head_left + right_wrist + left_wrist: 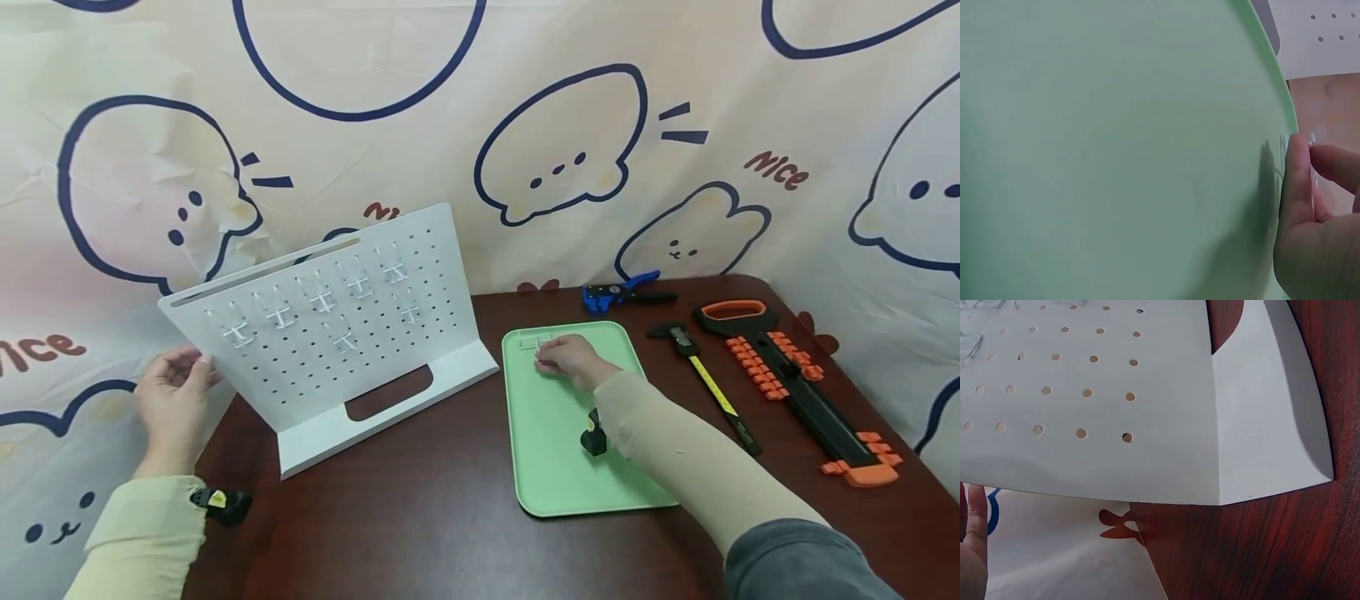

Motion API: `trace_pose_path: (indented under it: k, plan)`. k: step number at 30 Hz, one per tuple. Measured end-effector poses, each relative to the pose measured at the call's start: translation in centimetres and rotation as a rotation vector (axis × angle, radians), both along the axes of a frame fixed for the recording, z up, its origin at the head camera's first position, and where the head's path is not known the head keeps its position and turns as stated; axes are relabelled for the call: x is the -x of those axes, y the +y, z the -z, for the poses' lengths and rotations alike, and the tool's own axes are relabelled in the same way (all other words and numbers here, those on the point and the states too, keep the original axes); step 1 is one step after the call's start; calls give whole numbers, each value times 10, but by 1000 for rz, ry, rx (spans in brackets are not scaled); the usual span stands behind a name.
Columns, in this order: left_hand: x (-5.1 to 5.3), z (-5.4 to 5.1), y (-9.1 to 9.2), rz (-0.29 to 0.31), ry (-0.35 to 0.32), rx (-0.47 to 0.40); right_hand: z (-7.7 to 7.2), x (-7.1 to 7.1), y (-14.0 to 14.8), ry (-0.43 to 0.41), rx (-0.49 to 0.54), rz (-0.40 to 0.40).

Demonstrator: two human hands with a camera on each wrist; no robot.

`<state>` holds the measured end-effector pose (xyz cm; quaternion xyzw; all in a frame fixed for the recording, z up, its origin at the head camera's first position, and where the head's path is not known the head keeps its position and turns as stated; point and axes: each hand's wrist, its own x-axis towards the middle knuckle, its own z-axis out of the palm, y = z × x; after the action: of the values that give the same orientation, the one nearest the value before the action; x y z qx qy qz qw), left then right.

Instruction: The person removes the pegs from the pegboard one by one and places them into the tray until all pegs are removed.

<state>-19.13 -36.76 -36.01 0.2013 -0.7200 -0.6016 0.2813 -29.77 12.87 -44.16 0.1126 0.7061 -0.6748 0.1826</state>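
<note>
Right hand [572,360] pinches a clear hook [535,342] just up-left of its knuckles, long bar sideways; left hand [175,396], far left by the board [375,333], can't tell its grip.

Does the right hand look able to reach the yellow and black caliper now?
Probably yes: only the low rim of the green tray seems between the right hand and the caliper.

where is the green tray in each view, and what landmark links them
Head: green tray, right of centre, lower half.
Left wrist: not in it.
Right wrist: fills most of the picture.
Shared landmark: white pegboard, left of the tray in head, across the top in left wrist, top right in right wrist.
</note>
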Motion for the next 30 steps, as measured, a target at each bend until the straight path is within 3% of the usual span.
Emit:
trace_pose_path:
  k: [12,19,24,30]
  plan:
    - [3,4,-1,-3,26,-3,7,4,-14,42,-93,-20]
    - [2,3,0,-1,26,12,3,4,-14,56,-161,-23]
    - [1,2,1,9,52,-25,-14,9,-12,49,-128,-16]
    - [1,2,-1,12,33,-28,-48,19,-20,37,-8,-17]
